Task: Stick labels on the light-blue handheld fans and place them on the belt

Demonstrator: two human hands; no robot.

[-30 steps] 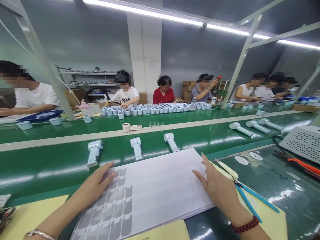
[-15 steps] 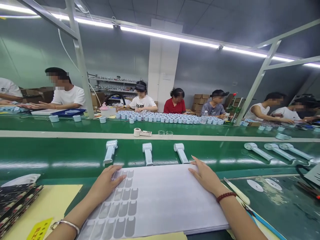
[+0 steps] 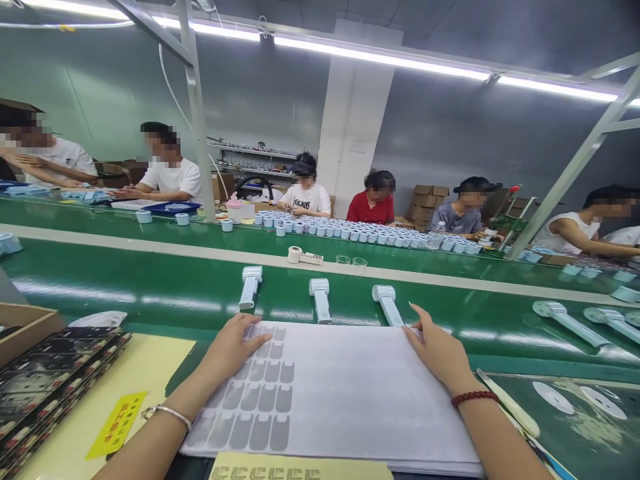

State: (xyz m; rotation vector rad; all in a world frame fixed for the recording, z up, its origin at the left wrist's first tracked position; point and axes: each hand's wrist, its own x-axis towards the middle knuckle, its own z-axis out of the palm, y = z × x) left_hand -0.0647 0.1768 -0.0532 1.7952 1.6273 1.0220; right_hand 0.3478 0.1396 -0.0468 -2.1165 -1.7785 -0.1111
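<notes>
A stack of white sheets (image 3: 360, 393) lies in front of me, with rows of grey rounded stickers (image 3: 267, 398) on the left part of its top sheet. My left hand (image 3: 234, 345) holds the far left corner, its thumb lying across the stickers and its fingers at the edge. At the far right corner my right hand (image 3: 440, 350) holds the stack, thumb on top and index finger stretched past the edge. Its other fingers are partly hidden. Just beyond the stack, light-blue handheld device housings (image 3: 320, 300) lie on a green conveyor belt (image 3: 165, 280).
A white-handled knife (image 3: 515, 407) lies right of the stack. Circuit boards (image 3: 45, 393) and a yellow label (image 3: 117, 425) are at left. A printed yellow sheet (image 3: 300, 467) touches the near edge. Several co-workers sit across the belt behind rows of small blue cups (image 3: 350, 232).
The view has turned slightly left, so things appear shifted right. Both hands keep their places at the stack's far corners, and the stack looks unmoved.
</notes>
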